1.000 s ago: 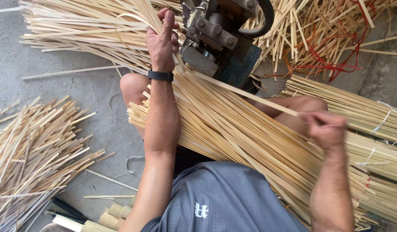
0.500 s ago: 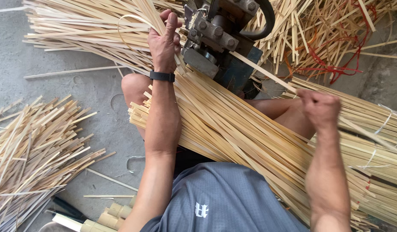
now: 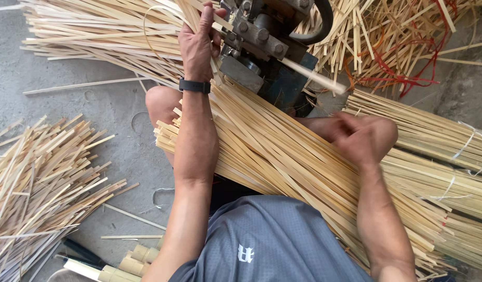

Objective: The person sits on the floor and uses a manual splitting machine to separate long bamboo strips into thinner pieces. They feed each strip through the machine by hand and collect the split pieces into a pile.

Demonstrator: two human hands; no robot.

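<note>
The left hand [image 3: 199, 44] has its fingers [image 3: 207, 13] curled around a thin bamboo strip [image 3: 220, 23], pressing it at the mouth of a dark metal machine [image 3: 262, 47]. The right hand [image 3: 363, 138] is blurred, so whether its fingers are closed cannot be told; it rests on the long bundle of bamboo strips [image 3: 282, 156] across the lap. Another strip [image 3: 314, 75] sticks out of the machine's far side. Short cut pieces [image 3: 42, 177] lie heaped on the concrete floor [image 3: 94, 104].

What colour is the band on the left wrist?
Black: the wristband on the left hand shows clearly in the head view.
</note>
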